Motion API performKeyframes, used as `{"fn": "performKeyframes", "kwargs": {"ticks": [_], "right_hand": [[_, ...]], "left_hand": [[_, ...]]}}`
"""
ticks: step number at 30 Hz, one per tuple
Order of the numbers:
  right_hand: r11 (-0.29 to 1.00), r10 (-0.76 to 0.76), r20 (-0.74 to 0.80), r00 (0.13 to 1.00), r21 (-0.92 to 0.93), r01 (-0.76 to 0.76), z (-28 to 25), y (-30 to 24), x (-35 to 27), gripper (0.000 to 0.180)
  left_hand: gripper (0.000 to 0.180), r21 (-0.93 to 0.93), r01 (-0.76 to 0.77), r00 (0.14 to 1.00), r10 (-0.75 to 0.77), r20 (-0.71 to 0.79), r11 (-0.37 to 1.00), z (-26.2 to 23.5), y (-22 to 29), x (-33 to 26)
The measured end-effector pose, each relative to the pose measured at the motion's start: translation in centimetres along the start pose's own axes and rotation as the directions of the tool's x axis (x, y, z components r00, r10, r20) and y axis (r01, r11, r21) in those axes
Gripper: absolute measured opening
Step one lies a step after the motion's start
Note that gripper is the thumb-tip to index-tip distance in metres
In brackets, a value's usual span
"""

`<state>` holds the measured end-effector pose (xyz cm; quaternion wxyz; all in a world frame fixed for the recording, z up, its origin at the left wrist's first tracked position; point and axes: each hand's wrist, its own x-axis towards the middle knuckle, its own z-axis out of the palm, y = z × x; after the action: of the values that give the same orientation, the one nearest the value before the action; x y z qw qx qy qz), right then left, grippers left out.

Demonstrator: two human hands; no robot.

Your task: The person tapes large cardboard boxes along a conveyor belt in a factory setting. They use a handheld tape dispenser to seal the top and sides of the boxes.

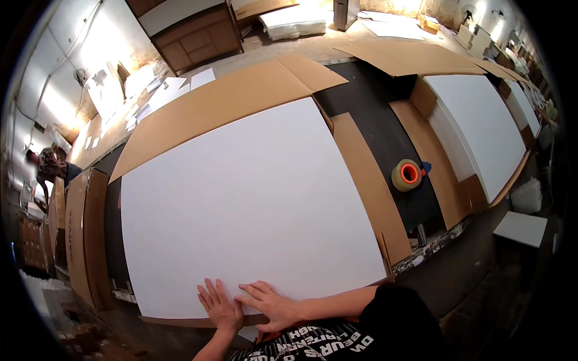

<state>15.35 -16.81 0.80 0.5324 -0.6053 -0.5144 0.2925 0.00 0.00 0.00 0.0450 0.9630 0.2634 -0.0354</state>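
Note:
A large white panel [241, 204] lies flat inside an opened cardboard box [229, 114], whose flaps fold outward at the far and right sides. Near the panel's front edge, my left hand [220, 307] rests on the white surface with its fingers spread. Close beside it, my right hand [272, 305] reaches in from the right and lies flat on the panel, fingers pointing left. The two hands almost touch at the thumb side of the left one. Neither holds anything.
On the dark conveyor belt [367, 96], right of the box, stands a tape dispenser [407, 175] with an orange core. Further right is another open box with white panels [475, 120]. Closed cartons [87, 234] stand at the left. A person [51, 168] works at the far left.

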Motion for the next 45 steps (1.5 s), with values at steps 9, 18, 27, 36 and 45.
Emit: {"fn": "performKeyframes", "kwargs": {"ticks": [9,18,27,36,45], "right_hand": [[0.778,0.063,-0.987,0.145,-0.042,-0.627,-48.7,19.7,9.7,0.076],[0.816,0.577,-0.792,0.2,0.555,-0.161,-73.1,38.9,11.0,0.041],[-0.006,0.035,-0.627,0.779,-0.779,-0.627,-58.3,26.8,24.9,0.062],[0.705,-0.237,-0.876,0.421,-0.453,-0.545,-49.0,17.9,8.1,0.028],[0.597,-0.015,-0.877,0.481,-0.394,-0.699,-33.6,20.7,-6.7,0.016]], "left_hand": [[0.068,-0.066,-0.024,0.994,0.017,-0.106,0.998,-0.7,2.3,0.6],[0.062,-0.054,0.05,0.986,-0.058,-0.155,0.997,-0.9,2.9,0.8],[0.064,0.014,0.1,0.99,-0.098,-0.101,0.995,-2.1,4.1,0.3],[0.065,-0.041,0.038,0.984,-0.044,-0.171,0.998,-1.0,2.8,0.0],[0.068,-0.026,0.002,0.991,-0.005,-0.136,1.0,1.2,0.6,0.6]]}}
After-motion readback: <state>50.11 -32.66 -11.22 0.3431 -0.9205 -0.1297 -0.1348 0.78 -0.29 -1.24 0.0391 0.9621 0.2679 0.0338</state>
